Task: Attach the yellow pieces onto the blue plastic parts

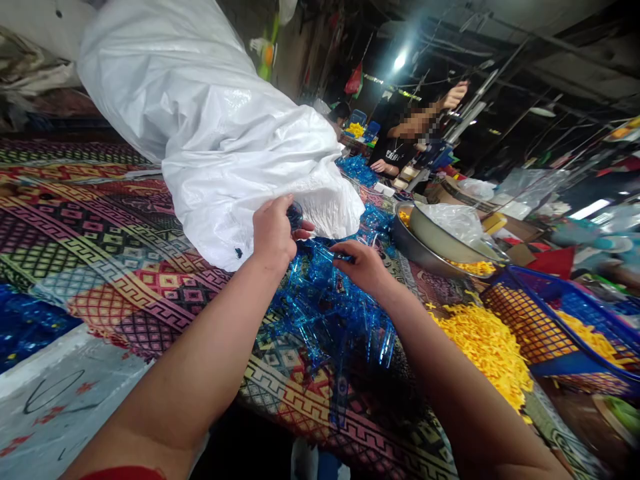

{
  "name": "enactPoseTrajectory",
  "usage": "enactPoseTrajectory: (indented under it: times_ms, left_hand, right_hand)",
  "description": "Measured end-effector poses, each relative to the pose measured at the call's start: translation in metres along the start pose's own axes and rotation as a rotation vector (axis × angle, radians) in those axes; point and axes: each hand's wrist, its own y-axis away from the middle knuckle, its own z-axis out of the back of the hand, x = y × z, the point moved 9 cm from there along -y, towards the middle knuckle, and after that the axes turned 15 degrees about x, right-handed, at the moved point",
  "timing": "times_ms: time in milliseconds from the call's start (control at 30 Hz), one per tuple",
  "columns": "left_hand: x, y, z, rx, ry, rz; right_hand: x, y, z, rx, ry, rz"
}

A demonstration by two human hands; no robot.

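Note:
A heap of clear blue plastic pieces (325,307) lies on the patterned cloth in front of me. My left hand (275,230) is above the heap's far left side, its fingers curled round dark blue plastic pieces (295,213). Just right of it, my right hand (363,267) pinches the end of a slim blue plastic piece; the fingertips partly hide it. Behind both hands a big white woven sack (225,140) lies on its side, its gathered end close to my left fingers.
Yellow plastic pieces (485,347) are piled at the right beside a blue basket (530,280). Metal bowls (420,247) stand behind them. A patterned cloth (165,287) covers the table. A white box (65,400) is at the lower left. Another person (393,150) sits at the far end, one arm raised.

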Motion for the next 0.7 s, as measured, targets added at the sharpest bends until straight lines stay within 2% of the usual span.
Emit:
enactPoseTrajectory:
  times_ms: [100, 300, 433, 567, 700]
  left_hand:
    - [-0.001, 0.0, -0.001, 0.014, -0.013, -0.007]
    - [0.002, 0.0, -0.001, 0.017, -0.013, -0.009]
    - [0.005, -0.002, 0.0, 0.016, -0.017, -0.005]
    - [0.006, -0.004, -0.001, 0.031, -0.009, -0.011]
    - [0.007, -0.005, -0.001, 0.033, -0.009, -0.005]
  right_hand:
    - [-0.008, 0.005, 0.003, -0.02, -0.01, -0.037]
    - [0.01, 0.004, -0.032, 0.261, 0.14, 0.012]
    - [0.018, 0.006, -0.044, 0.392, 0.32, 0.018]
    - [0.022, 0.008, -0.047, 0.432, 0.467, 0.008]
    - [0.026, 0.007, -0.05, 0.444, 0.505, -0.004]
